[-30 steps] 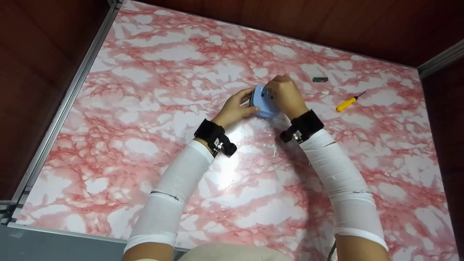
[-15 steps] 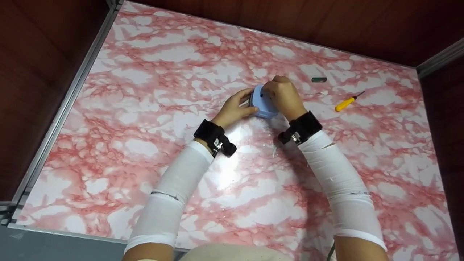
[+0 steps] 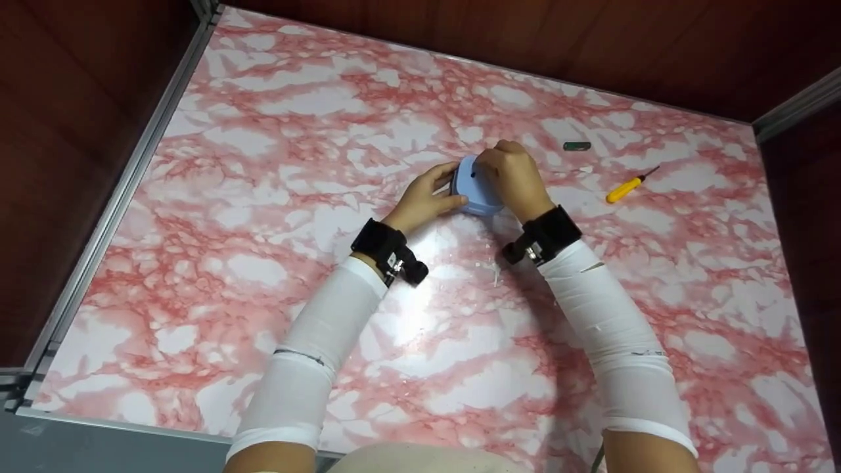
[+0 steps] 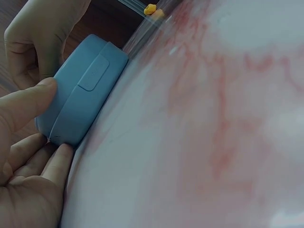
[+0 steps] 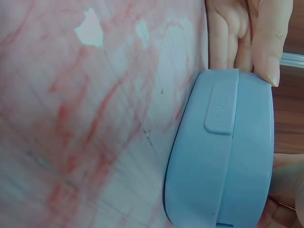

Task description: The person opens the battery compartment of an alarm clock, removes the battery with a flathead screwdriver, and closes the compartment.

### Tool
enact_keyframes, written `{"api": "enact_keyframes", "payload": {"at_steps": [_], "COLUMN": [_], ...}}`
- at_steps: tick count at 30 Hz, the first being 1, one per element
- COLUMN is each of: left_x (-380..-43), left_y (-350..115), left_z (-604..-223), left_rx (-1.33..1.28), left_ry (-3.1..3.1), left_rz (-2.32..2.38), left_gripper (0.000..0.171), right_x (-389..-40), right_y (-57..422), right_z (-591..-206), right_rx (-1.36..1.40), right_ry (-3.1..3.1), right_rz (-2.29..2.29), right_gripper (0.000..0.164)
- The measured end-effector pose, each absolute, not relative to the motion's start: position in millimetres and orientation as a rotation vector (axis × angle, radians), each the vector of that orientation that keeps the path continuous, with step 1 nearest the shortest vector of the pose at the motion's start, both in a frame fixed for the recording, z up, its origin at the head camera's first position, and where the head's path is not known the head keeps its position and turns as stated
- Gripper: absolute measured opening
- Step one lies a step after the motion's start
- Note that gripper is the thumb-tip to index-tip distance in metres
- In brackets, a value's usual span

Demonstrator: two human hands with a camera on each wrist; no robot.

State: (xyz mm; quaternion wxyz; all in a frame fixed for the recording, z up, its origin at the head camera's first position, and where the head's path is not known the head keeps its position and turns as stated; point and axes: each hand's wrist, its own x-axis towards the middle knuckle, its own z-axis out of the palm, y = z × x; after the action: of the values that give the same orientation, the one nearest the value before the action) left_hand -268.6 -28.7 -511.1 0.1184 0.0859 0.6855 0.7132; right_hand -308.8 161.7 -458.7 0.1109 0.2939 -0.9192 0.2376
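Note:
A light blue rounded plastic case (image 3: pixel 478 198) sits on the table between both hands, with a dark round spot (image 3: pixel 473 175) on its upper face. In the left wrist view the case (image 4: pixel 78 99) shows a seam around its side and a raised rectangular tab. My left hand (image 3: pixel 420 202) grips it from the left, thumb on the upper edge and fingers low against the side. The right hand (image 3: pixel 514 174) is bent over the upper face, fingers pointing down onto it. Its fingertips are hidden, and I cannot tell whether they pinch anything.
A yellow-handled screwdriver (image 3: pixel 624 190) lies to the right of the hands. Behind it and to its left is a small dark green piece (image 3: pixel 577 146), with a white scrap (image 3: pixel 586 169) nearby. Dark wood panels (image 3: pixel 525 39) border the marbled table (image 3: pixel 315 164).
The right hand has shifted slightly left over the case and now covers one of two dark spots seen earlier. The left hand keeps its grip.

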Motion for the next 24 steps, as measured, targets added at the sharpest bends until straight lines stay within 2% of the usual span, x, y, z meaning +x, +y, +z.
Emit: {"api": "enact_keyframes", "payload": {"at_steps": [8, 16, 24], "left_x": [-268.5, -268.6, -269.2], "left_y": [-26.6, -26.6, -27.7], "left_z": [-510.1, -510.6, -512.1], "left_rx": [0.204, 0.195, 0.21], "left_ry": [1.961, 1.967, 1.985], "left_rz": [2.092, 2.08, 2.08], "left_gripper": [0.073, 0.074, 0.072], "right_x": [-308.8, -304.3, -294.9], "right_y": [171.5, 191.5, 205.2], "right_z": [-456.8, -460.9, -470.1], "right_rx": [0.786, 0.78, 0.65], "right_ry": [-2.789, -2.831, -2.775], "right_rz": [0.747, 0.793, 1.225], "right_gripper": [0.014, 0.029, 0.036]}}
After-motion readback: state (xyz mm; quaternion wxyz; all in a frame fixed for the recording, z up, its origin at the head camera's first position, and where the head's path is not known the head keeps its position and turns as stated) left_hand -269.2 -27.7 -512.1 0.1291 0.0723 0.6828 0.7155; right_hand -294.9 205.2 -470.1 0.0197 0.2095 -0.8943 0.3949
